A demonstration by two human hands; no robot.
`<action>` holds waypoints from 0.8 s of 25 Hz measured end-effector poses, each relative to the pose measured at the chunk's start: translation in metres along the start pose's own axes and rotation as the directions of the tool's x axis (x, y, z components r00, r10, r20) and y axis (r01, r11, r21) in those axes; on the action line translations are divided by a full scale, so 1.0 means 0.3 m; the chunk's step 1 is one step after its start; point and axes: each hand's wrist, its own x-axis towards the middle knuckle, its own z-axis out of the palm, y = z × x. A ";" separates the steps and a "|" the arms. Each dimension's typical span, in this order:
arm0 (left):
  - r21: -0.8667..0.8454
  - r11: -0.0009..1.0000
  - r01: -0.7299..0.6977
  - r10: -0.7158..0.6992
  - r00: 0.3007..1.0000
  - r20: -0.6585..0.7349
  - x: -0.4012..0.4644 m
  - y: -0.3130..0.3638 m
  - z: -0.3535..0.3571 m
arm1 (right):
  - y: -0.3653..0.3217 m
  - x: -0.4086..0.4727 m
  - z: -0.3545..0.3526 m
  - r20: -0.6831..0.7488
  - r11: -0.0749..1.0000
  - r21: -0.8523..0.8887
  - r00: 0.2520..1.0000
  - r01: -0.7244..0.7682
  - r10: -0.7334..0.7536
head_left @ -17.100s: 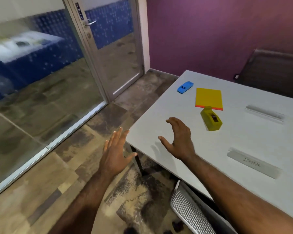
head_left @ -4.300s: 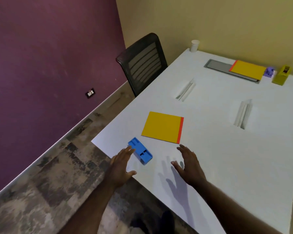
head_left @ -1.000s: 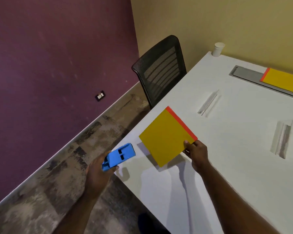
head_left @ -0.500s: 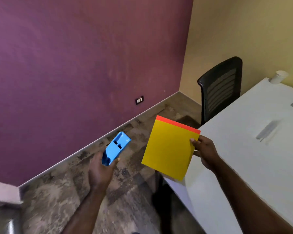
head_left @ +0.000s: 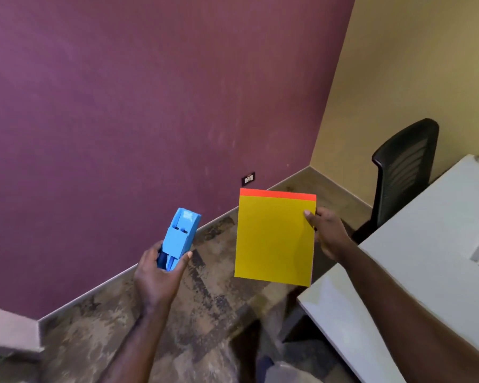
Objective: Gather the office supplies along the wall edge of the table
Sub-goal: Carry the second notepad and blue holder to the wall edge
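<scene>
Off the counter, over the floor: left hand clasps blue stapler by its base; right hand pinches yellow notepad at one edge, upright; both lifted clear, likely for carrying to the wall edge.

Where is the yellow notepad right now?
The yellow notepad is held up in the right hand, off the white table, right of the blue stapler.
</scene>
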 end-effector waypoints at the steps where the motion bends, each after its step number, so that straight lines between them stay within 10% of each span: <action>1: 0.007 1.000 -0.002 0.002 1.000 0.006 0.037 -0.003 0.005 | -0.013 0.037 0.019 0.012 1.000 0.005 1.000 0.004 -0.005; 20: 0.016 0.971 -0.237 0.228 0.950 0.212 1.051 0.205 0.709 | -0.135 0.979 -0.024 -0.126 0.988 0.151 0.992 0.042 -0.023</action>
